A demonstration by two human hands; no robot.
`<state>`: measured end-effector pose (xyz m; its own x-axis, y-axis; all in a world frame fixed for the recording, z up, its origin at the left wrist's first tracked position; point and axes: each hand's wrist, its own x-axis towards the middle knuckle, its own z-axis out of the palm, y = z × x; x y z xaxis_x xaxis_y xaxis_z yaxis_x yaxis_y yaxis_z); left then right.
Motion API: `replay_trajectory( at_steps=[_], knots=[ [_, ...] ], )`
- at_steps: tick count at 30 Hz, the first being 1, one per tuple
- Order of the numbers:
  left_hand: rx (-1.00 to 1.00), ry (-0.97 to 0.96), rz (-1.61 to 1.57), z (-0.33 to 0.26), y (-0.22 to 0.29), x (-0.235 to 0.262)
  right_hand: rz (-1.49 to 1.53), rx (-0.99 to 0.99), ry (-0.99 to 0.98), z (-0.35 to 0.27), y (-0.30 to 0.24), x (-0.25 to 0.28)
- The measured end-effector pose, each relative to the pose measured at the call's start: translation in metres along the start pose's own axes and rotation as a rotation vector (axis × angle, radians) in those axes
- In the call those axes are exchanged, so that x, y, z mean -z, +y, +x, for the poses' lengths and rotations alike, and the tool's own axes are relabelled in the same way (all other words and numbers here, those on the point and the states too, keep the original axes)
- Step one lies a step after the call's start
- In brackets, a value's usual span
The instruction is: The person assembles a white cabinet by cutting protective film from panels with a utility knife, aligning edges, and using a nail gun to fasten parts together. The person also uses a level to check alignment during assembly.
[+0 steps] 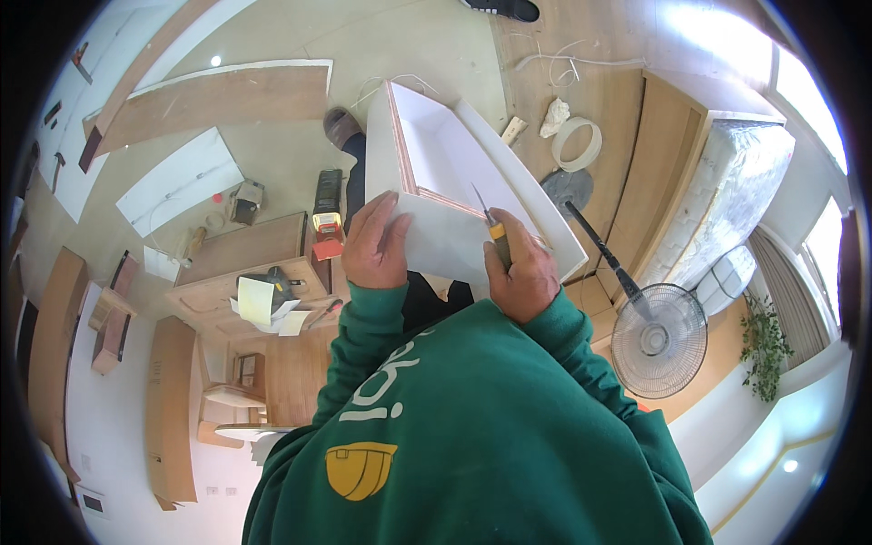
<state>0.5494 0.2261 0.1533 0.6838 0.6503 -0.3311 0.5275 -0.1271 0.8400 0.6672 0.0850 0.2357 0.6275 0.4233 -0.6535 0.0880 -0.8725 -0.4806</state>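
The pale floor (409, 41) is the largest thing in view, giving way to wood-toned boards toward the right. On that side a plastic-wrapped slab (740, 191) stands against a wooden cabinet (658, 150). At the left is a wooden surface (213, 259), with a brown board (227, 100) lying on the floor beyond it. A standing fan (658, 341) with a round wire cage is to the right of the person.

The white box (431, 241) is directly in front of the person, its open interior showing and its raw edges reddish-brown. The 2 hands are apart, 1 at each side of its near end. The left hand (374, 243) grips the near-left corner — thumb on the end face. The right hand (525, 268) is closed around a tool and sits close to the box's right side; whether it touches the box I cannot tell.

Smaller still, a cream roll (558, 145) lies beyond the box. The yellow-handled tool (498, 233) has a thin pointed tip, aimed away from the person over the box's edge.
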Motion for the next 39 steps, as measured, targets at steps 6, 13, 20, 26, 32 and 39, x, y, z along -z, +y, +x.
replay_trajectory(
  at_steps=[6,13,20,26,32,39],
  knots=[
    [0.076,0.012,-0.136,-0.003,-0.008,-0.003,-0.026,-0.017,-0.114,0.024,-0.035,0.003],
    [0.167,0.054,-0.22,-0.006,-0.003,-0.01,-0.173,-0.086,-0.308,0.035,-0.056,-0.011],
    [0.106,0.098,-0.184,-0.004,-0.004,-0.014,-0.255,-0.017,-0.299,0.037,-0.061,-0.008],
    [0.041,0.099,-0.141,-0.003,-0.002,-0.014,-0.305,-0.077,-0.341,0.041,-0.06,-0.004],
    [0.026,0.114,-0.127,-0.003,-0.004,-0.015,-0.287,-0.043,-0.347,0.041,-0.063,-0.005],
    [0.035,0.114,-0.14,-0.002,-0.002,-0.015,-0.282,-0.095,-0.373,0.041,-0.062,-0.004]
  ],
)
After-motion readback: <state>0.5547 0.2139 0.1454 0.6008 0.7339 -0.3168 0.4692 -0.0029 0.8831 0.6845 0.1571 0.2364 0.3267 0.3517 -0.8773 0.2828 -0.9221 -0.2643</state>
